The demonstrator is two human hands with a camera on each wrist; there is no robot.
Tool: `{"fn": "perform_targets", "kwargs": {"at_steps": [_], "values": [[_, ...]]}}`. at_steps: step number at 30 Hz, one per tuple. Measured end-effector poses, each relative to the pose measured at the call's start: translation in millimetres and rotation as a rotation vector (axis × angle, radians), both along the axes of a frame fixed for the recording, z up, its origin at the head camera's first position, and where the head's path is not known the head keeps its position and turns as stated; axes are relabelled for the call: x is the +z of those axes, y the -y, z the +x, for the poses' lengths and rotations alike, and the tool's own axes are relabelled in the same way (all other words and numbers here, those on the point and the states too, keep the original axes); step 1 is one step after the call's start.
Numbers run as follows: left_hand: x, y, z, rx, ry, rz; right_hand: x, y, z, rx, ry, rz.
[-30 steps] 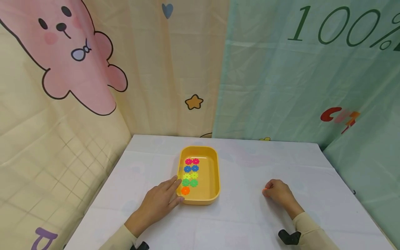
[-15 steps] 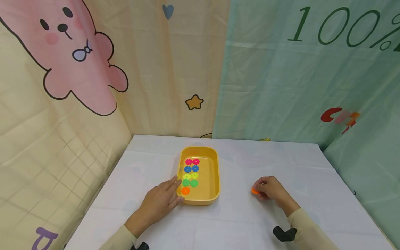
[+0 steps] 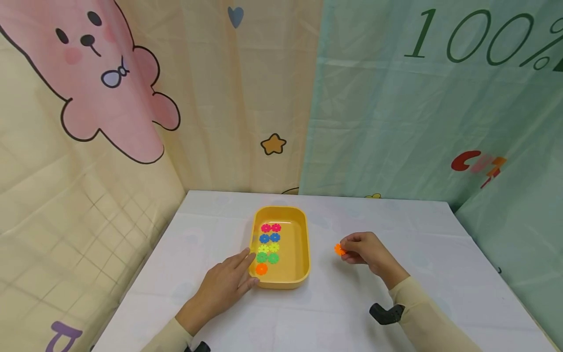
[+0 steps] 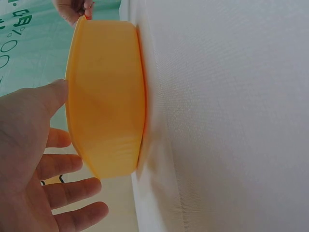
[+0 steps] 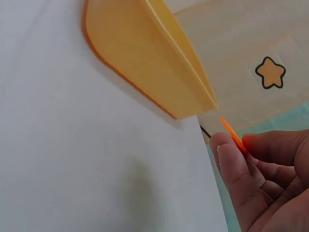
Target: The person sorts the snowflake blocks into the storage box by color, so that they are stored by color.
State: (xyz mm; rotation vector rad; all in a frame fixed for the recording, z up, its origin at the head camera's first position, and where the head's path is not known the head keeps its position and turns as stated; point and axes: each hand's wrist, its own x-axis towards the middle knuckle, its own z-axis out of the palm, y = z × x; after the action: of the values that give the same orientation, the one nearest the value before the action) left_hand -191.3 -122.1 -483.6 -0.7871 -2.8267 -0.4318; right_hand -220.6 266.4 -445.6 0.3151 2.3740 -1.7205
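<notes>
A yellow tray (image 3: 293, 282) stands on the white table. Inside it, along the left side, lie flower-shaped plastic discs in rows: two pink (image 3: 270, 228), two blue (image 3: 270, 238), two yellow (image 3: 269, 248), two green (image 3: 267, 257) and a single orange disc (image 3: 261, 269) nearest the front. My left hand (image 3: 226, 281) touches the tray's left rim with fingers extended; the left wrist view has its thumb (image 4: 57, 94) against the rim. Right of the tray, my right hand (image 3: 367, 252) pinches another orange flower disc (image 3: 339, 249) between thumb and fingertips, raised above the table.
The white-covered table (image 3: 325, 313) ends at printed curtains, with a pink bear (image 3: 110, 78) on the left one and a green curtain (image 3: 396, 122) on the right. Black wrist straps (image 3: 387, 314) sit at both sleeves.
My right hand has moved left and away from me toward the tray, lifting the orange flower disc off the table. My left hand and the tray have stayed put.
</notes>
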Motion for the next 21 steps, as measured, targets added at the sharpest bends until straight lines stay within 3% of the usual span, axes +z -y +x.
{"fn": "perform_targets", "kwargs": {"at_steps": [21], "values": [[-2.8,2.2,0.6,0.005,-0.008,0.001,32.7,51,-33.3,0.045,-0.016,-0.056]]}}
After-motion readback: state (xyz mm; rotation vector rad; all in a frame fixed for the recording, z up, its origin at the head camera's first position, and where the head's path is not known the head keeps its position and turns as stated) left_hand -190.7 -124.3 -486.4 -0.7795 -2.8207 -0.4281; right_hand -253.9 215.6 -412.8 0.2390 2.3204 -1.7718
